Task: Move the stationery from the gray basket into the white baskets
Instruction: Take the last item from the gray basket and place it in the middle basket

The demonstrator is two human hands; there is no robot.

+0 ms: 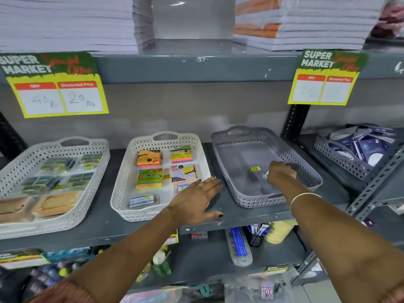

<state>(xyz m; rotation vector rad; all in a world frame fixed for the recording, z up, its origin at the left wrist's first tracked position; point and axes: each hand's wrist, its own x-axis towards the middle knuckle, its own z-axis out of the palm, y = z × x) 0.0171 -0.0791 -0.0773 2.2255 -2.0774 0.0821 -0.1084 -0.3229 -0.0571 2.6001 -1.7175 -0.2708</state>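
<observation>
Both forearms reach up from the lower frame: the left hand (pixel 197 199) rests open, palm down, by the middle white basket (pixel 122 189), while the right hand (pixel 281 172) curls around blurred clear-packed stationery (pixel 254 174) inside the gray basket (pixel 310 169), right of centre, apparently for lifting out.
</observation>
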